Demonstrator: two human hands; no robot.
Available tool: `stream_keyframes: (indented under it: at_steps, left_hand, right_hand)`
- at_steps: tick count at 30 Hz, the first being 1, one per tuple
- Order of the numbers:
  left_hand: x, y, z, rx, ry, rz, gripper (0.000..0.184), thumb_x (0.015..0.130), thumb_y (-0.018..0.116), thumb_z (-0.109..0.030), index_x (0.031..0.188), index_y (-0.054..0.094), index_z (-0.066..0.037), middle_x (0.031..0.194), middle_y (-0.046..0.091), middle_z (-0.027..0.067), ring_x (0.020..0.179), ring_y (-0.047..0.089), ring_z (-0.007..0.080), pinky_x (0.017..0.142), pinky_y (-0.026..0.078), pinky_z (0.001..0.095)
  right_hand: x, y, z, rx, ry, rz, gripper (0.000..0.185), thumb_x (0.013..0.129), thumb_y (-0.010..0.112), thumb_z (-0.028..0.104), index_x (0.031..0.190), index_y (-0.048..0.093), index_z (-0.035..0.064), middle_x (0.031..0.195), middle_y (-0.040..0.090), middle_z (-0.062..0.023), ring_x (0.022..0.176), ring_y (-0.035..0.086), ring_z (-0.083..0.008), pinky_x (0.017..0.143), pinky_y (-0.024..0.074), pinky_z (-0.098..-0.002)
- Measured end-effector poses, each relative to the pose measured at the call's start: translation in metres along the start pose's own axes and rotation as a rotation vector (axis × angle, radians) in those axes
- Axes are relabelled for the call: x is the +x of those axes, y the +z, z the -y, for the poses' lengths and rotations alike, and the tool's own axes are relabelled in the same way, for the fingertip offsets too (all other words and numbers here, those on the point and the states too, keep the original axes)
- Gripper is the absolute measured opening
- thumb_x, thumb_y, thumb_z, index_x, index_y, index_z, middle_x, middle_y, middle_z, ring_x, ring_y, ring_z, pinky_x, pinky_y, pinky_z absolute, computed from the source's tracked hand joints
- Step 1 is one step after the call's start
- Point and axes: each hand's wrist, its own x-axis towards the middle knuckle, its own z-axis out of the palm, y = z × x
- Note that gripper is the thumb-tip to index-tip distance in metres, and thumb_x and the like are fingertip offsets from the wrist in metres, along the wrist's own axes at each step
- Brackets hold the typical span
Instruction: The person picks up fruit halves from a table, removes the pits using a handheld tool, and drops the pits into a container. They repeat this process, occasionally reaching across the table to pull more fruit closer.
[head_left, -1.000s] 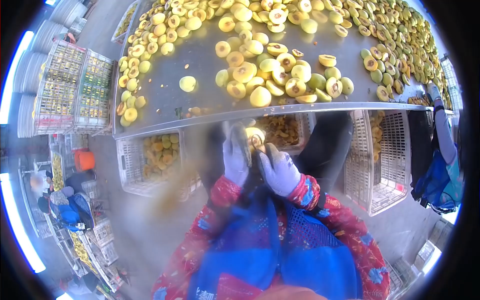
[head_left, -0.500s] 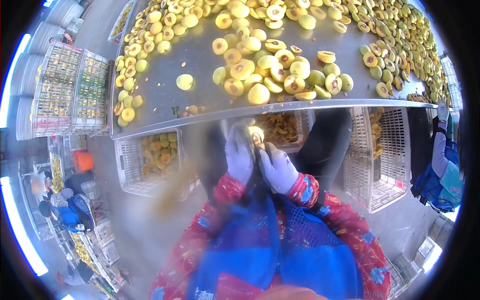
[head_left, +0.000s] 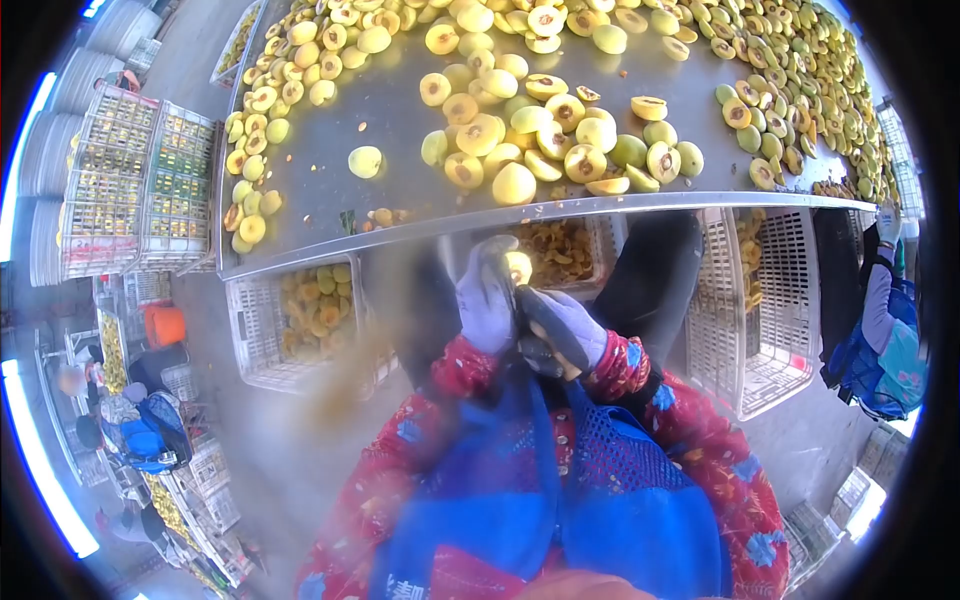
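One fruit (head_left: 518, 267) sits in our curled left fingers (head_left: 496, 268), before the desk (head_left: 320, 160); our right fingers (head_left: 548, 322) bend, any hold unclear; many halves (head_left: 480, 133) on the desk lie already cut, some with brown centres (head_left: 584, 164) left.

The worktop (head_left: 300, 195) bears fruit halves (head_left: 480, 133) midway and a fruit heap (head_left: 800, 75) at right, with a left crate (head_left: 250, 335), middle crate (head_left: 606, 250) and right crate (head_left: 785, 335), holding fruit pieces (head_left: 550, 250), below its near edge.
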Motion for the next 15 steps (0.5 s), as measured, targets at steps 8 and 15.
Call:
stream_keyframes:
  at_steps: [8,15]
  left_hand:
    - [0.008,-0.001,-0.001,-0.283,-0.069,0.145,0.046,0.101,0.038,-0.036,0.119,0.054,0.003,0.107,0.062,0.0153,0.096,0.062,0.0226,0.085,0.05,0.0327]
    - [0.012,0.008,-0.01,-0.304,-0.074,0.061,0.049,0.1,0.043,-0.041,0.119,0.052,0.003,0.103,0.062,0.0152,0.089,0.064,0.0244,0.079,0.053,0.0336]
  right_hand:
    - [0.015,-0.031,-0.008,0.853,0.353,0.746,0.044,0.101,0.036,0.046,0.098,0.052,0.0063,0.057,0.05,-0.0017,0.037,0.046,-0.0121,0.036,0.0333,-0.0219]
    - [0.022,-0.03,-0.016,0.917,0.229,0.89,0.047,0.101,0.034,0.046,0.099,0.053,0.0029,0.053,0.051,-0.0003,0.033,0.042,-0.0101,0.035,0.0322,-0.022]
